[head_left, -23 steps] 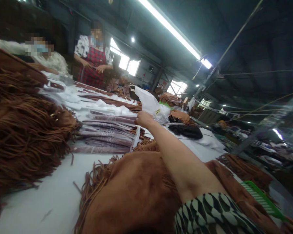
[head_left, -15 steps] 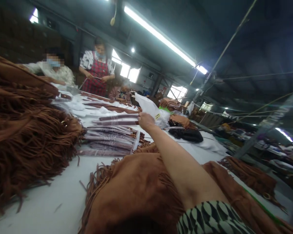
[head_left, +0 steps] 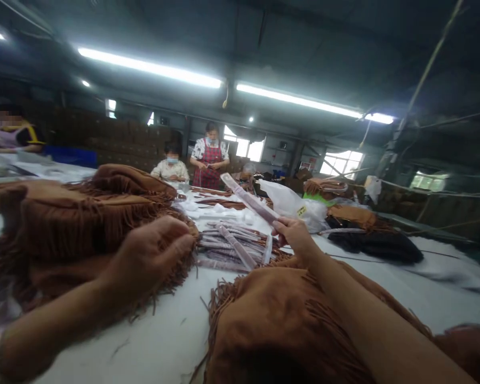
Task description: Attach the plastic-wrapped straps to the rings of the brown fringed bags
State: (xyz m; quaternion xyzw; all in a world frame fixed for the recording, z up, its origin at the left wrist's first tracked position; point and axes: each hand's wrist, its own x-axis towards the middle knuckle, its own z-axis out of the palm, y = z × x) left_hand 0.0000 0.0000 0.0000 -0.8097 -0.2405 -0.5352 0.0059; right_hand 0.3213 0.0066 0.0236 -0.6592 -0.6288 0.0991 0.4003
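My right hand (head_left: 296, 233) pinches the near end of a flat brown strap in a clear plastic sleeve (head_left: 250, 198). The strap slants up and away to the left, above a pile of similar wrapped straps (head_left: 224, 246). My left hand (head_left: 154, 253) hovers in front of a stack of brown fringed bags (head_left: 60, 218), its thumb apart from the bent fingers and nothing seen between them. Close below me lies another brown suede-like fringed piece (head_left: 264, 309), partly covered by my right forearm.
Across the white table (head_left: 160, 336), a person in a checked apron (head_left: 210, 160) stands beside a seated person (head_left: 171, 168). A white plastic bag (head_left: 284, 200) and a black bundle (head_left: 376, 246) lie to the right. Another person (head_left: 14, 133) is at the far left.
My right hand has lifted a wrapped strap off the pile, its far end now raised. My left hand has come into view. The view has swung left.
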